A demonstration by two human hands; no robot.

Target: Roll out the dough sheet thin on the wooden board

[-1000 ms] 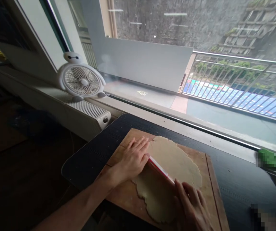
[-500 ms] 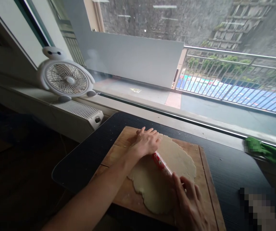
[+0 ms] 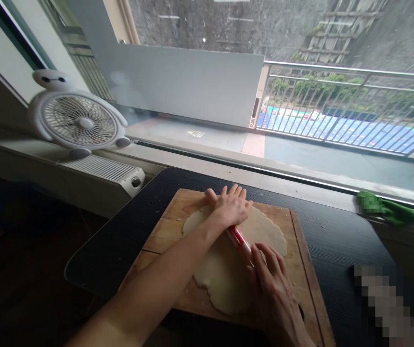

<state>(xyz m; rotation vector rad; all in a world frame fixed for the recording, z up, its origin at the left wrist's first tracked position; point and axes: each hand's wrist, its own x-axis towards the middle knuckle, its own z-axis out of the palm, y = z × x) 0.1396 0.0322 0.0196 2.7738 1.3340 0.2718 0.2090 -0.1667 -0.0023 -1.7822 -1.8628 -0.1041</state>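
Two hands show, one left hand (image 3: 233,206) and one right hand (image 3: 274,274); with them are one rolling pin (image 3: 242,243), one sheet of dough (image 3: 225,282) and one wooden board (image 3: 161,229); there is one black table (image 3: 331,241). Around these stand one fan (image 3: 86,124) with two grey feet (image 3: 80,153); one slatted white unit (image 3: 102,168); one green cloth (image 3: 402,213); one railing (image 3: 337,106).

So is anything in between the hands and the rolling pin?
Nothing that shows: the left hand lies across the rolling pin, and the right hand touches its nearer part. Both palms are hidden, though.
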